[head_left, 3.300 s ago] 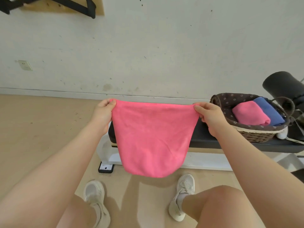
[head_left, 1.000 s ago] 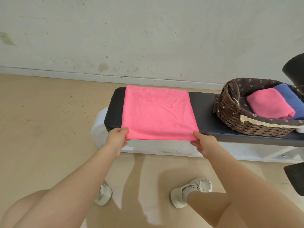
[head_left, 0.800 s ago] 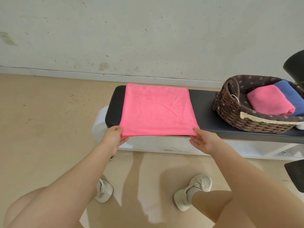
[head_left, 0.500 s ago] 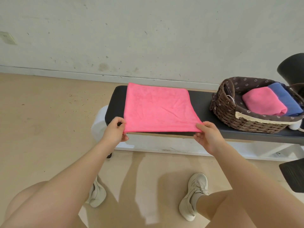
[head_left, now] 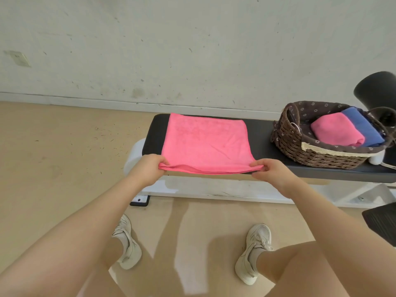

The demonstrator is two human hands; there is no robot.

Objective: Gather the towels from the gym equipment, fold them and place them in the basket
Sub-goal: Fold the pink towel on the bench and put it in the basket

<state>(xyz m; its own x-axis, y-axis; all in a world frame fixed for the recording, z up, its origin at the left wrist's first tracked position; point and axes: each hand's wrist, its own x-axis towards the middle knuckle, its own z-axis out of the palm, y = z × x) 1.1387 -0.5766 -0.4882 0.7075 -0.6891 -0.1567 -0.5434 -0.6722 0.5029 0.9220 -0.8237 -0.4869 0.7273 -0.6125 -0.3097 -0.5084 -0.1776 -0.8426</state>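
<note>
A pink towel [head_left: 205,142], folded once, lies across the black padded gym bench [head_left: 263,133]. My left hand [head_left: 147,168] pinches its near left corner and my right hand [head_left: 272,171] pinches its near right corner, both lifting the near edge slightly off the bench. To the right on the bench stands a brown wicker basket [head_left: 300,151] with a dark flowered lining. Inside it lie a folded pink towel [head_left: 336,131] and a folded blue towel [head_left: 362,127] side by side.
A grey wall runs behind the bench. A black foam roller pad [head_left: 375,88] sticks up at the far right. The bench's white frame [head_left: 214,187] sits on the tan floor, with my two white shoes in front of it. A dark plate [head_left: 381,221] lies low right.
The towel went from hanging in the air between my hands to lying on the bench. In the last second my hands raised its near edge a little.
</note>
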